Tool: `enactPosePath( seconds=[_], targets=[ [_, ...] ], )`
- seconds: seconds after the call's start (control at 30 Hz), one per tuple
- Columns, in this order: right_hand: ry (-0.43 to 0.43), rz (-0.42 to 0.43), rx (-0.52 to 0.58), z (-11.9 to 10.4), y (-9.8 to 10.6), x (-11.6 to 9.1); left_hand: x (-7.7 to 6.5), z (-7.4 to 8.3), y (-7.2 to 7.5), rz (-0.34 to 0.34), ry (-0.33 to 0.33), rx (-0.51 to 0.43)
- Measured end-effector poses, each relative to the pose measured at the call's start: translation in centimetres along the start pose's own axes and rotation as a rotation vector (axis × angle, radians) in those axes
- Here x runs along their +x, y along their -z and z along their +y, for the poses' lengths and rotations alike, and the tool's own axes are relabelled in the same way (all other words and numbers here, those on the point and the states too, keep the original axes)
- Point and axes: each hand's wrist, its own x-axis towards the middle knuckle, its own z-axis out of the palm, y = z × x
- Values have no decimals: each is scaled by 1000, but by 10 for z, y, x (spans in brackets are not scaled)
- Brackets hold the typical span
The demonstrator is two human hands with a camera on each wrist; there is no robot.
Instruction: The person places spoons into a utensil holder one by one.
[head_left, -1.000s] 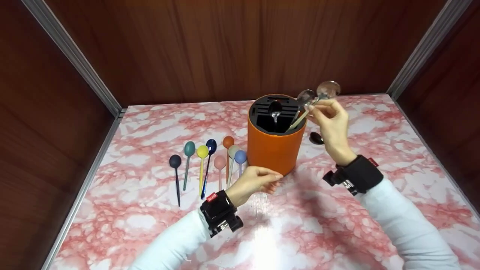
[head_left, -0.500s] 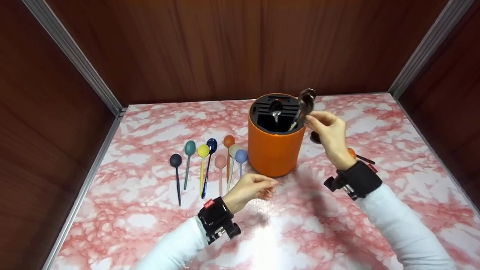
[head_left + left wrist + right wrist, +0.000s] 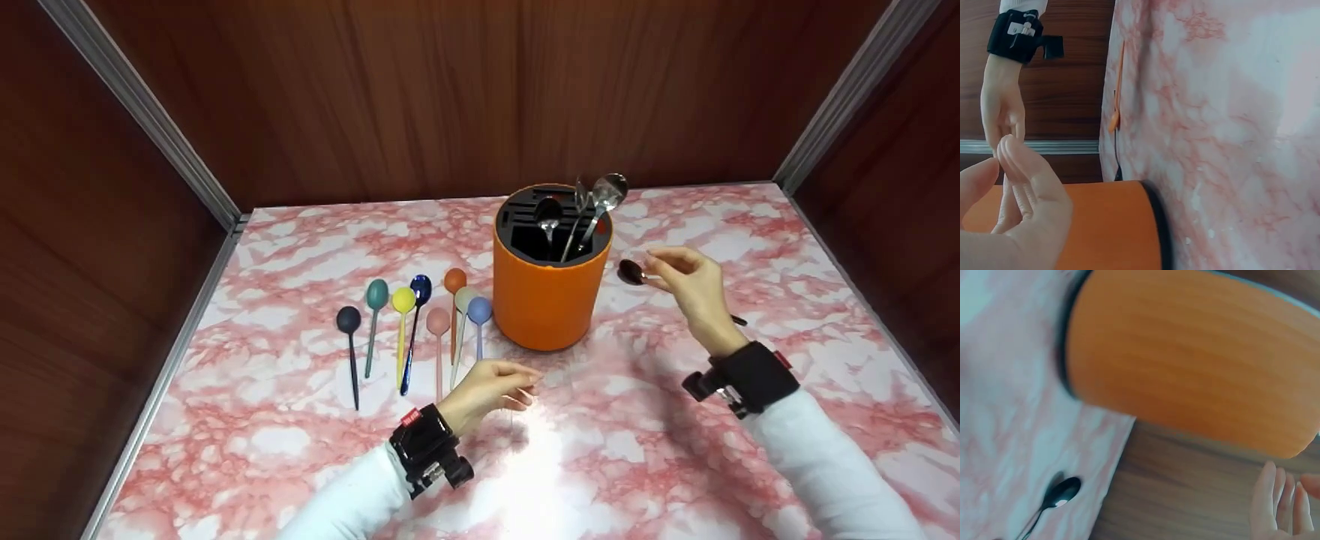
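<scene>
In the head view my right hand [image 3: 694,292], holding nothing, hovers over a black spoon [image 3: 631,272] lying right of the orange utensil holder [image 3: 551,307]. The hand hides most of that spoon's handle. Two silver spoons, one with its bowl [image 3: 610,192] facing me, and a dark shiny spoon [image 3: 548,211] stand in the holder's black slotted top. My left hand [image 3: 487,394] hangs relaxed in front of the holder, fingers loosely bent around nothing. An orange spoon [image 3: 1115,119] shows in the left wrist view, lying near the black one; in the head view the right hand covers it.
Left of the holder several spoons lie in a loose row, among them a navy one [image 3: 349,320], a teal one [image 3: 377,294], a yellow one [image 3: 403,301] and a pink one [image 3: 438,322]. Wooden walls [image 3: 450,97] enclose the marbled table [image 3: 285,465].
The right hand let go of a silver spoon, which now stands in the holder, and moved right and down over the black spoon. The left hand drew back slightly from the holder's base.
</scene>
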Motion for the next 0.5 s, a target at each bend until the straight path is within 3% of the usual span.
enactPosePath(
  seconds=[0.23,0.5],
  targets=[
    [-57,-92,-147,15,33,3,-2,-9,4,21,47,33],
    [-136,-99,-233,29,65,7,-4,-18,8,46,89,24]
  ],
)
